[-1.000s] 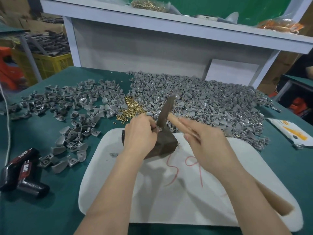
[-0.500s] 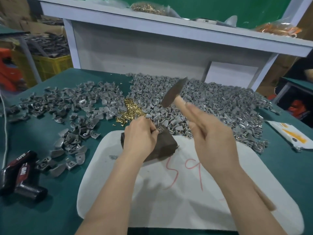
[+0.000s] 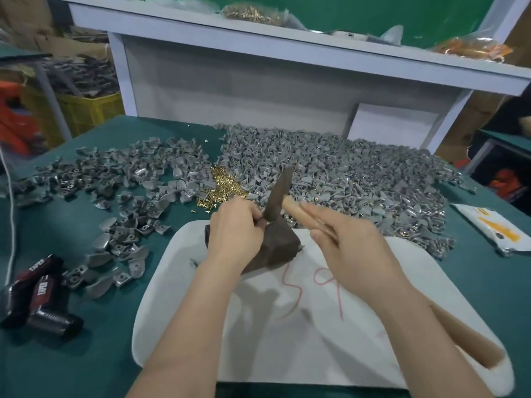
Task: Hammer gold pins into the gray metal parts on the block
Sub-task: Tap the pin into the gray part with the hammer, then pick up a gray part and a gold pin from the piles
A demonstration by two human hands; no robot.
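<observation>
— What do we have on the left?
— Black labelled tools (image 3: 37, 300) lie at the near left edge of the green table (image 3: 86, 354). Farther back are scattered gray parts (image 3: 129, 179) and a small heap of gold pins (image 3: 222, 188).
— And our 2 hands?
— Our left hand (image 3: 234, 228) curls over the dark block (image 3: 278, 248), which sits on the far left corner of the white board (image 3: 316, 340). What its fingertips pinch we cannot tell. Our right hand (image 3: 353, 251) grips the hammer (image 3: 278, 196) by its wooden handle, with the head down at the block's top, just beside those fingertips.
— Further right?
— The big gray pile (image 3: 359, 179), then a white packet (image 3: 494, 231).
</observation>
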